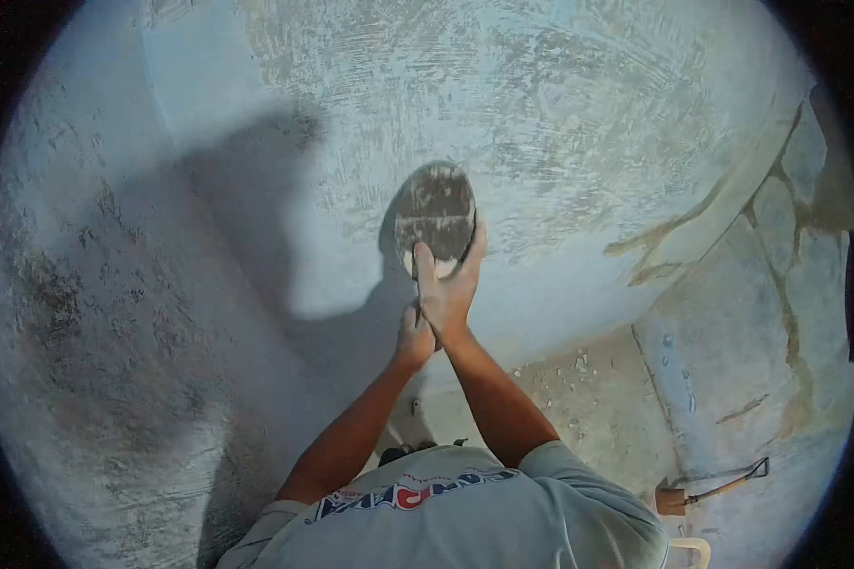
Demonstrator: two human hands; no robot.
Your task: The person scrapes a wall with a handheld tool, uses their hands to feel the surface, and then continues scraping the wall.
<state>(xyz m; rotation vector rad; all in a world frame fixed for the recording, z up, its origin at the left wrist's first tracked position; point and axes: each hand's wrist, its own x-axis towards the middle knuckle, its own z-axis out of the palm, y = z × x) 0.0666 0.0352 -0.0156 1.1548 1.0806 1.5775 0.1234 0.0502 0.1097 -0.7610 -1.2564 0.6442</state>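
One dusty oval tool [435, 202], sits over wall [560, 142], above wall's bottom edge; can't tell if touching. Right hand [449, 296]: fingers partly open, spread along both sides of tool's lower end, gripping it, probably to steer and stop twisting. Left hand [415, 339]: tucked just below, fingers bent, likely for support; can't tell how closed or on what, mostly hidden.

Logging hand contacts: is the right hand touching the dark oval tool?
Touching. The head view shows the right hand at the lower end of the dark oval tool, one digit overlapping its face, others along its right edge.
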